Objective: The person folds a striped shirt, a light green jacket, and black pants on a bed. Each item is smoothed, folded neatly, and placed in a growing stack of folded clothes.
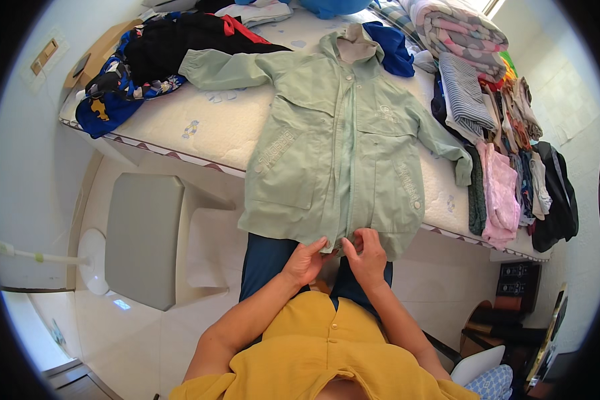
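Note:
A light green hooded jacket lies front up on the mattress, its sleeves spread and its hem hanging over the near edge above my knees. The front zipper runs down its middle, its two sides close together. My left hand grips the hem beside the front placket, with the thumb on top near a snap button. Just to its right, my right hand pinches the other front edge at the bottom of the zipper. The fingertips of both hands are partly hidden by cloth.
Dark clothes lie heaped on the mattress at the left. Folded clothes and a rolled quilt are at the right. A grey-topped stool and a white round base stand on the floor at the left.

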Demonstrator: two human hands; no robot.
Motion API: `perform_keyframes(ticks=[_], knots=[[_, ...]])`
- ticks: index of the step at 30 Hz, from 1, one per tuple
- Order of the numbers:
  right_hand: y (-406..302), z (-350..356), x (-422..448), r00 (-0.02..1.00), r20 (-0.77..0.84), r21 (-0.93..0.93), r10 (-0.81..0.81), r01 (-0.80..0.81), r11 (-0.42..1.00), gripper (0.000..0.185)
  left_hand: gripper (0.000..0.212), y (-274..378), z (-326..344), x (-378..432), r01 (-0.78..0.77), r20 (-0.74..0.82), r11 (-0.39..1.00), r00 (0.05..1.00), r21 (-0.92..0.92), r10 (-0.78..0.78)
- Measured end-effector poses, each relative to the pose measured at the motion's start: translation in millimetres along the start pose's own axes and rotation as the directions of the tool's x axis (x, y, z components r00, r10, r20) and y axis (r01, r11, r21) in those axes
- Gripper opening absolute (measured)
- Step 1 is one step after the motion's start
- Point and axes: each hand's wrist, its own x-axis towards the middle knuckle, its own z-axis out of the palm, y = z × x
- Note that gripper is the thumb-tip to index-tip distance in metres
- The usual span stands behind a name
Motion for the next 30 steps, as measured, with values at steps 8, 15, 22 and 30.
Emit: perform_keyframes(ticks=[8, 15, 22, 30], knots=[[-0.8, 5.1, 17.7, 0.999, 0.029, 0.045, -0.025, 0.024, 0.999, 0.016, 0.014, 11.3, 16.0, -6.9, 0.059, -0.021, 0.997, 0.998, -0.055, -0.06], [-25.6, -18.3, 28.6, 0.973, 0.186, 0.395, 0.138, -0.203, 0.896, 0.005, 0.013, 9.9, 11.5, -8.0, -0.037, -0.051, 0.999, 0.998, -0.025, 0.035], [-6.2, -19.7, 3.3, 0.964, 0.223, 0.29, 0.148, -0.21, 0.934, 0.011, 0.021, 5.6, 11.7, -11.7, -0.016, -0.074, 0.998, 0.997, 0.053, 0.02], [5.1, -21.8, -5.0, 0.932, 0.285, 0.388, 0.224, -0.326, 0.862, 0.017, 0.029, -8.8, 1.4, -20.8, 0.315, -0.332, 0.758, 0.933, 0.571, -0.137]])
